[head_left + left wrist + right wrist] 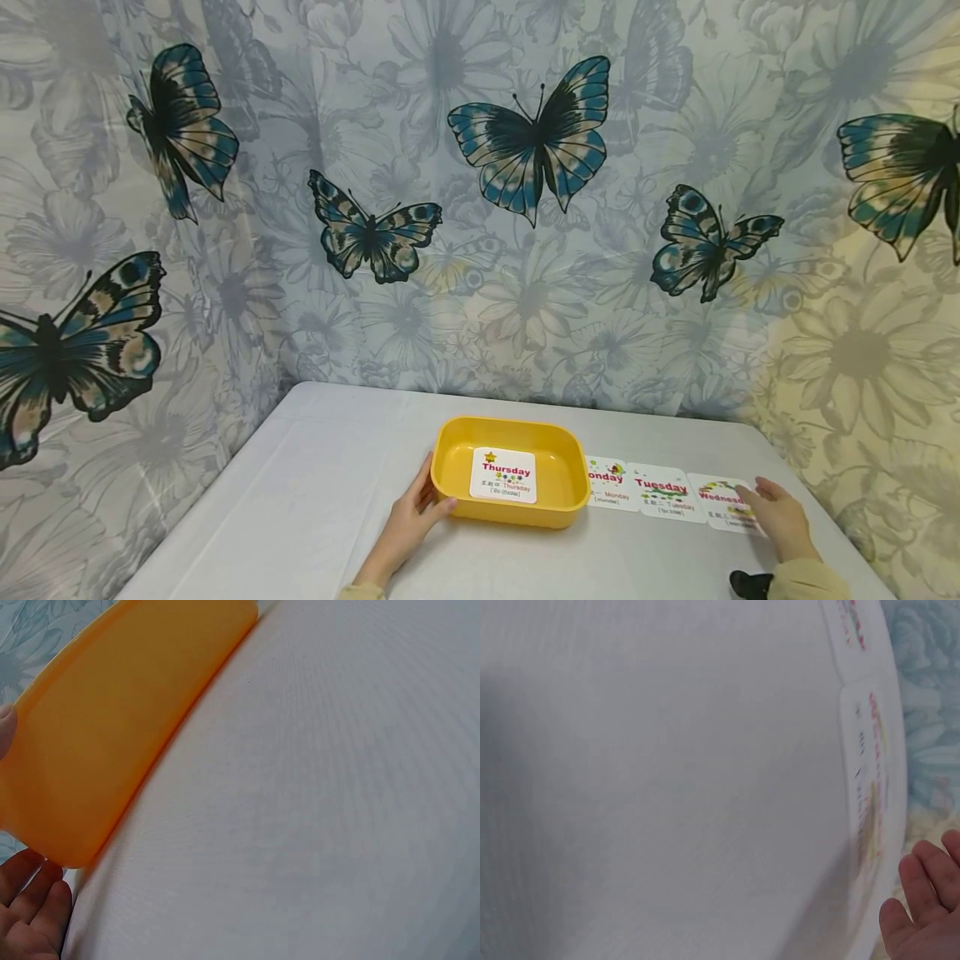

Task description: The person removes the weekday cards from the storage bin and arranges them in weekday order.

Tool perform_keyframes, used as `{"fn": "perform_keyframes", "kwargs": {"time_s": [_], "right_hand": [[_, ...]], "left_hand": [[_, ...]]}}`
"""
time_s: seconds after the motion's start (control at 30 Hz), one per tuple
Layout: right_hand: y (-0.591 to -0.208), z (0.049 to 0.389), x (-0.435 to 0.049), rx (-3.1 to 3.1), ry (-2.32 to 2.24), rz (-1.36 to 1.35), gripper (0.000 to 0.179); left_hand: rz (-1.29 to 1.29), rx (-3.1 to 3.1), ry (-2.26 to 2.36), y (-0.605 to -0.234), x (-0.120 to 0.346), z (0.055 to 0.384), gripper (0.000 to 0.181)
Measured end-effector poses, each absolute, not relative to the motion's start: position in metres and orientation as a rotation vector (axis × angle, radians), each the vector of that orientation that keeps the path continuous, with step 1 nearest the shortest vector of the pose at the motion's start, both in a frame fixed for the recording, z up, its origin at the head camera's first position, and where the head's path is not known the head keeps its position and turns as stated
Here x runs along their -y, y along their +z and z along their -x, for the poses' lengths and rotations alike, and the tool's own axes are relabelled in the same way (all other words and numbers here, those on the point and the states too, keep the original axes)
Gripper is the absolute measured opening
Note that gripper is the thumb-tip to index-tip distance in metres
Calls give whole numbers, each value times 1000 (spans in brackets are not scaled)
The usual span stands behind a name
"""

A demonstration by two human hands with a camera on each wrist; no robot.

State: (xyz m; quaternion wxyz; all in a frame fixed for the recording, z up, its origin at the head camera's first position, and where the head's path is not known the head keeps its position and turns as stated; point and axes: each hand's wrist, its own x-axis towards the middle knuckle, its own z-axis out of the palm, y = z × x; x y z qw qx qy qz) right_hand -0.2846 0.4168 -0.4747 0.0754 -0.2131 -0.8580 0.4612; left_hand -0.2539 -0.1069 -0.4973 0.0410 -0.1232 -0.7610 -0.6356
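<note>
A yellow plastic basin (510, 512) rests on the white table, with a Thursday card (503, 475) lying face up inside it. My left hand (411, 518) holds the basin's left end, the thumb over the near rim and the fingers round the left side. In the left wrist view those fingers (34, 896) show by the corner of the basin. Over the right end of the Wednesday card (723, 504) is my right hand (782, 518), holding nothing. Its fingers (922, 889) look relaxed and apart in the right wrist view.
A Tuesday card (666, 493) lies left of the Wednesday card, followed by a Monday card (611, 483) partly hidden behind the basin. A dark object (748, 585) shows beside the right sleeve. Butterfly-patterned cloth (532, 333) hangs behind the table (345, 433).
</note>
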Motion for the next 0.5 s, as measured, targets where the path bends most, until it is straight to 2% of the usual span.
{"fn": "perform_keyframes", "kwargs": {"time_s": [0.23, 0.5], "right_hand": [[-461, 297, -405, 2570, 1461, 531, 87], [-444, 302, -379, 2591, 1466, 340, 91]], "left_hand": [[377, 2336, -1934, -495, 107, 252, 80], [388, 2320, -1945, -507, 108, 259, 82]]}}
